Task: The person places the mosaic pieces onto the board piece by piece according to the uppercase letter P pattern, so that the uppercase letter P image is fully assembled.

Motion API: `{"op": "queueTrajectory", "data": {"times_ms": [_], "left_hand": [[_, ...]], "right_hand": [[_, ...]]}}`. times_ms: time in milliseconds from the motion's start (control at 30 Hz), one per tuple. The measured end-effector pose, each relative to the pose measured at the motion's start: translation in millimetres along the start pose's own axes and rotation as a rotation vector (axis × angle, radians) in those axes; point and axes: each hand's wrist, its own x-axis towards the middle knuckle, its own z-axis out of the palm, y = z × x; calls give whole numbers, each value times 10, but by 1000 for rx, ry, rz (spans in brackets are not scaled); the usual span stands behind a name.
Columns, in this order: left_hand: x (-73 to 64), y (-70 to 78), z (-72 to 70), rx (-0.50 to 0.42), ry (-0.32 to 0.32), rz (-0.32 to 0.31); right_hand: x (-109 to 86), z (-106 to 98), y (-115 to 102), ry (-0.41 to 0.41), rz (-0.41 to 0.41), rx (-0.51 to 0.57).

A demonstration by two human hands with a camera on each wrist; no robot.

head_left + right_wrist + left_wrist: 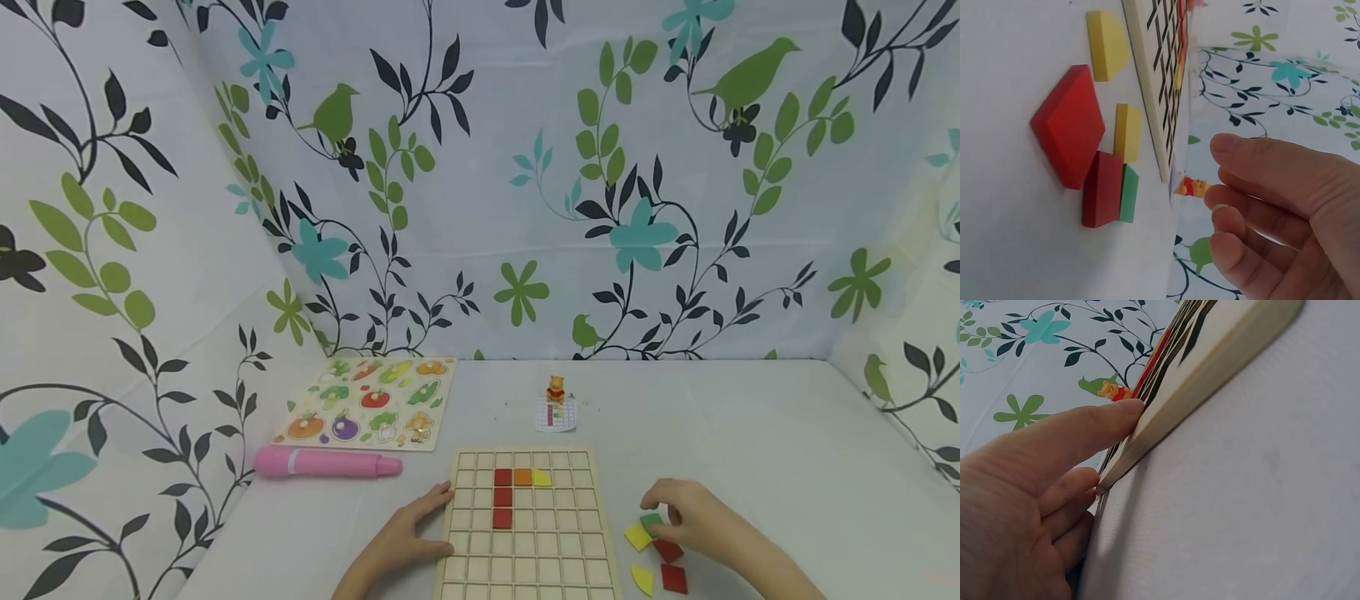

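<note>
My left hand [401, 537] rests at the left edge of a wooden grid board [523, 546]; in the left wrist view the thumb [1094, 425] touches its rim. Three red squares form a column on the board, with an orange square [522, 477] and a yellow rounded piece [542, 477] beside the top one [502, 477]. Above the loose pieces right of the board is my right hand [701, 518], fingers loosely bent and holding nothing. Under it lie a green piece [1128, 194], a yellow square [637, 537] and a red tile [1102, 189]. Nearer are a red square [673, 578] and a yellow rounded piece [642, 579].
Behind the board a small bear figure [555, 390] stands at a paper card [556, 415] with a coloured grid. A pink marker-like stick [330, 463] lies at left, before a vegetable picture board [360, 417]. Patterned cloth [480, 208] hangs around the table.
</note>
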Motion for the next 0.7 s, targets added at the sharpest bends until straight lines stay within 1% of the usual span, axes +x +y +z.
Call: {"op": "queueTrajectory", "data": {"times_ms": [67,200,267,300,433,567,700], "left_hand": [[-9,67,-8,5,2,3],[-14,75,-6,13,4,2],[-16,53,-5,16,3,9],[-12,12,2,13,3,6],[-11,25,-5,8,2,12],[-11,25,-10,-4,4,12],[-7,0,-6,-9,5,13]], "right_hand": [[-38,12,29,-3,-8,5],[-109,27,77,-26,17,30],[-136,38,102,-47,16,43],[-150,46,114,-59,15,48],[-195,94,158,-94,18,69],[-226,143,187,-101,31,60],[-242,174,216,-95,23,30]]}}
